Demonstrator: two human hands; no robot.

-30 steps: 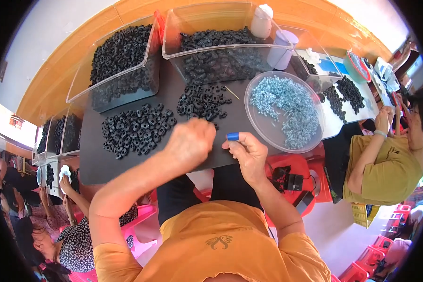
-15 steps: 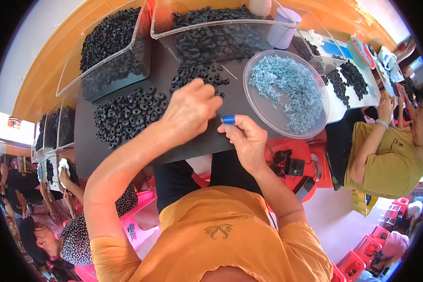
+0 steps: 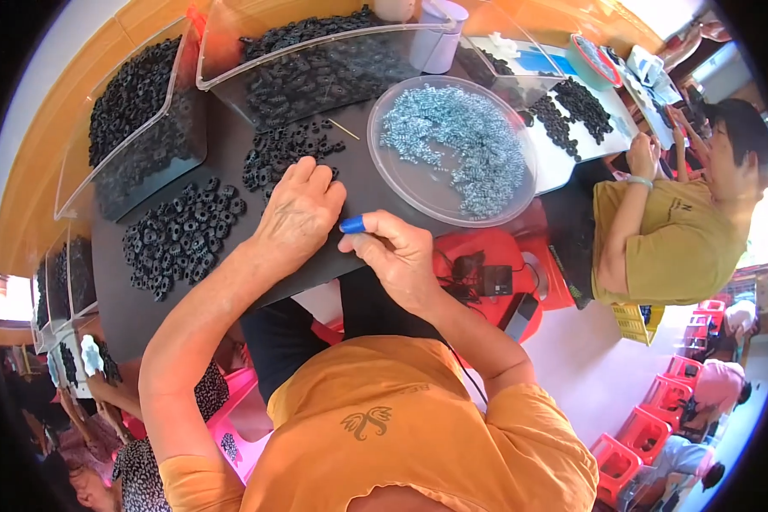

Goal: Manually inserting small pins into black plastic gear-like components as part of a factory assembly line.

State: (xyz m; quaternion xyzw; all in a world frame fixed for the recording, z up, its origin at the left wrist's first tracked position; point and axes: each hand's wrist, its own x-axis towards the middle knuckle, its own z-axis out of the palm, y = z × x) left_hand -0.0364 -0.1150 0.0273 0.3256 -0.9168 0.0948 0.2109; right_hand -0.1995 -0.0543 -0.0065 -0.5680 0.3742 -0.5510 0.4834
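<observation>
My left hand (image 3: 301,213) is closed with its fingers curled under, over the front part of the dark table. What it holds, if anything, is hidden. Just to its right, my right hand (image 3: 394,256) is pinched, thumb against forefinger. A blue cover (image 3: 351,224) wraps that forefinger's tip. Anything in the pinch is too small to make out. Beyond my left hand lies a loose heap of small black parts (image 3: 269,158); to its left is a heap of larger black ring-shaped parts (image 3: 183,230). A round clear tray (image 3: 527,158) of small shiny pale-blue pieces (image 3: 486,162) sits at the right.
Two clear bins, a left one (image 3: 136,158) and a far one (image 3: 316,81), hold many black parts. A lilac cup (image 3: 438,38) and a thin stick (image 3: 343,129) are near. A red stool (image 3: 478,247) bears black devices. A co-worker (image 3: 666,230) sits at right.
The view has swung, so the table and bins appear farther left. My hands stay close together, both still closed; the left hand's back is turned more into view.
</observation>
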